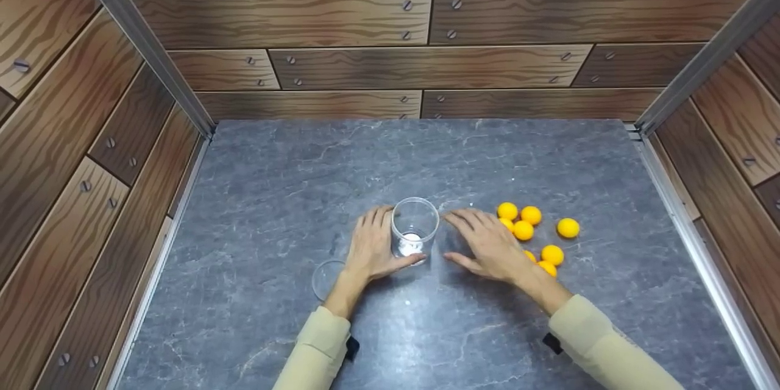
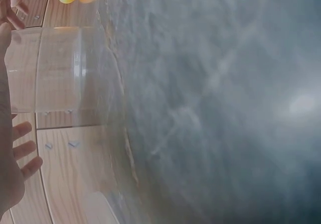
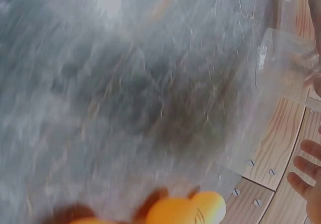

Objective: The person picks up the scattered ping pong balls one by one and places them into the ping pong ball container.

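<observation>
A clear plastic cup (image 1: 415, 219) stands upright on the grey table. My left hand (image 1: 373, 244) is at its left side, fingers extended, thumb reaching across in front; whether it touches the cup I cannot tell. On the cup's other side, my right hand (image 1: 487, 244) is held apart from it with fingers spread and nothing in them. The left wrist view shows the cup (image 2: 60, 71) between thumb side and fingertips (image 2: 24, 149). Several orange balls (image 1: 531, 215) lie right of my right hand, some partly hidden by it. The right wrist view catches balls (image 3: 173, 211) at the bottom edge.
A clear round lid-like disc (image 1: 326, 280) lies flat beside my left wrist, partly covered by it. Wood-patterned panels (image 1: 353, 18) wall the grey marbled tabletop (image 1: 292, 164) at the back and both sides, with metal rails (image 1: 701, 237) along the side edges.
</observation>
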### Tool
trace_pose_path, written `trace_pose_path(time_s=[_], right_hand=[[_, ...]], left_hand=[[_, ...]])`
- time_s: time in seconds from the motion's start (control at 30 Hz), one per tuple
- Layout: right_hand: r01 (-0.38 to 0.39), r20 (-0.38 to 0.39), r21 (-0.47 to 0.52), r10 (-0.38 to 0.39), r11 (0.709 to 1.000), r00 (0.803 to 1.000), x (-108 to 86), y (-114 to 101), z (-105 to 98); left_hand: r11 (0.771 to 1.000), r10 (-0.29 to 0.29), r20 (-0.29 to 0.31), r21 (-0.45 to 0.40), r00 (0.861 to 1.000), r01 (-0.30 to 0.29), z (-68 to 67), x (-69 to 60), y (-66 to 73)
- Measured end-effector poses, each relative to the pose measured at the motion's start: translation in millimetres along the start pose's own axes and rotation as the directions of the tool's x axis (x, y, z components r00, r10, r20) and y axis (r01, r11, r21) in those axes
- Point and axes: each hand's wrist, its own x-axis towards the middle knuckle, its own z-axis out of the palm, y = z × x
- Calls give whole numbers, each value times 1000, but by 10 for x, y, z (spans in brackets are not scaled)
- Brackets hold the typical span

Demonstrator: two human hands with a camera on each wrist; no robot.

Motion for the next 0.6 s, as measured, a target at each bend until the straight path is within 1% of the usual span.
trace_pose_path(time_s=[0.17,0.37,0.5,0.6], right_hand=[[-1,32,-28,2,1000,999,-39,69,-124],[-5,55,-51,8,999,998,-96,148,-247],[12,58,-48,-9,999,998,-118,213,-320],[36,76,-54,-31,998,997,-119,268,-368]], left_hand=[[1000,-4,-4,-3,1000,4,10,-5,3],[1000,-16,19,-5,1000,16,10,-6,9],[1000,-19,31,-3,999,19,-3,1,21],[1000,-19,31,-3,999,19,-7,4,25]])
